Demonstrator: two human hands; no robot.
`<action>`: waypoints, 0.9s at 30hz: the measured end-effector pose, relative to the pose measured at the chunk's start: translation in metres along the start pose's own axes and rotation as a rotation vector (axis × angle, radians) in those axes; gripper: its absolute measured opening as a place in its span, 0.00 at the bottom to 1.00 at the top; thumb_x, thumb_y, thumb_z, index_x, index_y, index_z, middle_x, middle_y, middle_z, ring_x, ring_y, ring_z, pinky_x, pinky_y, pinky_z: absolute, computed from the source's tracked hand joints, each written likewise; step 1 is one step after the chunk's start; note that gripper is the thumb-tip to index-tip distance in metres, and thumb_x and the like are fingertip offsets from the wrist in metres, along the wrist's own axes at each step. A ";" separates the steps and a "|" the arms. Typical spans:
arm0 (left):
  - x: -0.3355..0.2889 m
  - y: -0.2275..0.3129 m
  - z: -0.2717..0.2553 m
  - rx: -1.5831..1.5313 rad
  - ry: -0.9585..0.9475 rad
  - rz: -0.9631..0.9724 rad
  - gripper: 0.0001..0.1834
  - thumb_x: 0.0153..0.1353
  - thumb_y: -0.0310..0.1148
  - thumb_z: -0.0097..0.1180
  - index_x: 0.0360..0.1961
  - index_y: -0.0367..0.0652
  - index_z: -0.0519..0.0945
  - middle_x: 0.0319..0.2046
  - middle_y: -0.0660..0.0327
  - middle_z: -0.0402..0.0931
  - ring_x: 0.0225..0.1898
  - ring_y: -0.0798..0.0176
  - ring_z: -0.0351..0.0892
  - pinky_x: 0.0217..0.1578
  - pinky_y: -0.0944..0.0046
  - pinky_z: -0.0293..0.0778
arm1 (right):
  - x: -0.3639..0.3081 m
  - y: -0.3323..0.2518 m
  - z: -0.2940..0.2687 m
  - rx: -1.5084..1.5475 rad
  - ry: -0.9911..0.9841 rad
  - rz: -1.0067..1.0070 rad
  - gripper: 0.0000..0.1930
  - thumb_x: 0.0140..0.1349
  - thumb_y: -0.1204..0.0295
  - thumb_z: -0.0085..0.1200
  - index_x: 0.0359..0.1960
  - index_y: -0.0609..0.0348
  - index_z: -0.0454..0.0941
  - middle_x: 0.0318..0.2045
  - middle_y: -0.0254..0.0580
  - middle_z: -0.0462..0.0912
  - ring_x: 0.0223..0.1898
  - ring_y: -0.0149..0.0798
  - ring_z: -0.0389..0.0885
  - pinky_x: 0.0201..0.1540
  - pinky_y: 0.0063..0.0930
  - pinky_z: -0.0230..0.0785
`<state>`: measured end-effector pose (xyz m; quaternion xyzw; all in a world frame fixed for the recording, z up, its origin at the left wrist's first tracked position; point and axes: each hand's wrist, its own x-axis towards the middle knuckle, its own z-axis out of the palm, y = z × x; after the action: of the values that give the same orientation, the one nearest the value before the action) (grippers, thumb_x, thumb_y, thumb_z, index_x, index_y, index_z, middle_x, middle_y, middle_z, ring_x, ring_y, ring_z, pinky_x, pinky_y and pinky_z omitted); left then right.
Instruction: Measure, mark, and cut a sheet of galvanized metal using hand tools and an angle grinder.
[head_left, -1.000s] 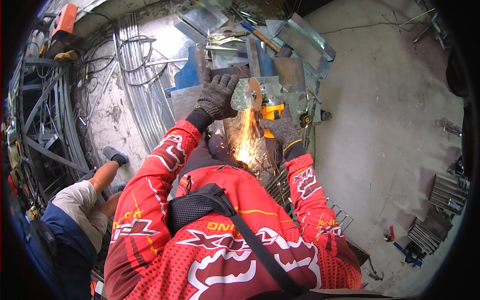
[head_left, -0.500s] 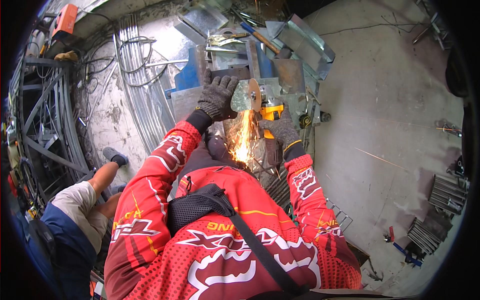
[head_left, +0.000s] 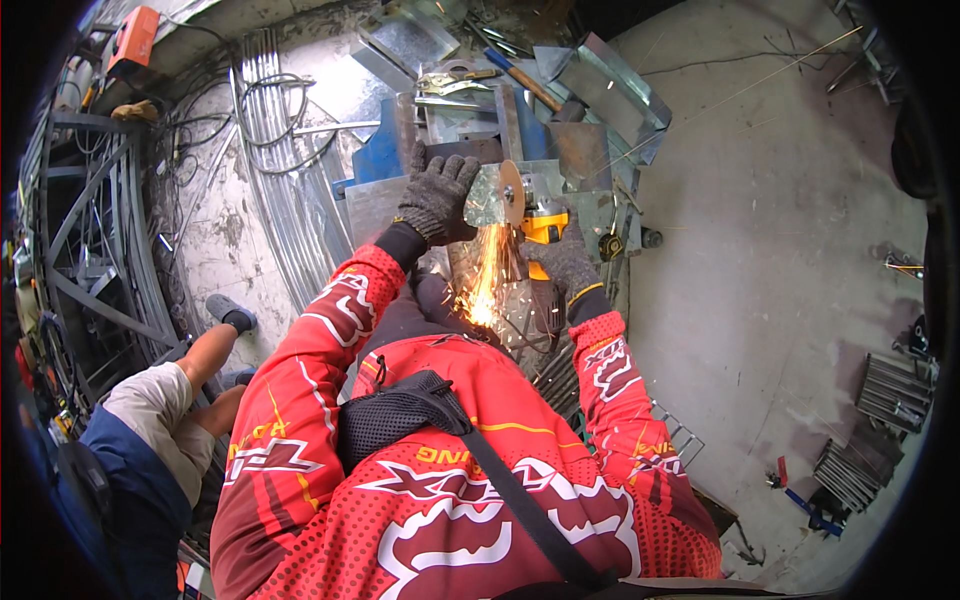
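Note:
In a dark knit glove, my left hand (head_left: pixel 436 198) lies with fingers stretched over a flat metal sheet (head_left: pixel 376 210), pressing on it. My gloved right hand (head_left: pixel 566 256) is wrapped round a yellow angle grinder (head_left: pixel 545 226). The grinder's thin brown disc (head_left: pixel 511 192) stands upright at the metal just right of my left hand. Bright sparks (head_left: pixel 484 290) stream from the disc down toward my legs. Behind the sheet stand blue steel pieces (head_left: pixel 376 145). The exact line where disc meets metal is partly hidden.
A hammer (head_left: pixel 525 80), locking pliers (head_left: pixel 455 78) and bent sheet pieces (head_left: pixel 612 85) lie beyond. A tape measure (head_left: pixel 610 246) sits right of the grinder. Long metal profiles (head_left: pixel 290 190) lie at left, near a person in a blue shirt (head_left: pixel 135 470). Metal bars (head_left: pixel 895 390) lie far right.
The hands and grinder keep nearly the same place, with sparks still flying. A long spark streak now crosses the upper right. The whole view has shifted very slightly.

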<state>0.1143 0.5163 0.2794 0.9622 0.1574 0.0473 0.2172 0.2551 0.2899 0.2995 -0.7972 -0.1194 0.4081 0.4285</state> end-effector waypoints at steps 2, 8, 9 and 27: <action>-0.001 -0.001 0.001 0.015 0.003 0.001 0.54 0.33 0.52 0.77 0.65 0.41 0.72 0.53 0.52 0.76 0.56 0.44 0.77 0.75 0.25 0.42 | -0.001 -0.004 0.001 -0.013 0.003 -0.003 0.51 0.43 0.78 0.75 0.69 0.42 0.57 0.51 0.45 0.78 0.47 0.43 0.82 0.51 0.41 0.81; -0.001 -0.001 0.000 0.002 0.017 0.008 0.53 0.35 0.52 0.76 0.64 0.41 0.72 0.53 0.52 0.76 0.56 0.44 0.78 0.74 0.25 0.42 | 0.000 -0.009 0.001 -0.047 0.015 0.014 0.52 0.43 0.78 0.75 0.70 0.44 0.57 0.51 0.45 0.79 0.47 0.43 0.82 0.52 0.41 0.80; -0.001 0.000 -0.001 0.004 0.001 0.003 0.53 0.35 0.53 0.76 0.64 0.41 0.72 0.53 0.51 0.76 0.55 0.44 0.78 0.74 0.25 0.43 | 0.000 -0.010 0.001 -0.043 0.015 0.032 0.52 0.43 0.78 0.75 0.71 0.44 0.56 0.51 0.45 0.79 0.48 0.43 0.82 0.52 0.41 0.80; -0.005 -0.001 0.000 0.000 0.053 0.021 0.53 0.35 0.52 0.76 0.64 0.40 0.72 0.52 0.51 0.76 0.53 0.43 0.78 0.73 0.25 0.46 | -0.001 -0.022 0.003 -0.043 0.009 0.029 0.53 0.43 0.78 0.74 0.72 0.48 0.55 0.51 0.46 0.79 0.48 0.44 0.82 0.52 0.38 0.80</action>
<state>0.1090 0.5158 0.2784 0.9622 0.1531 0.0752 0.2122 0.2557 0.3045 0.3162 -0.8096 -0.1147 0.4081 0.4060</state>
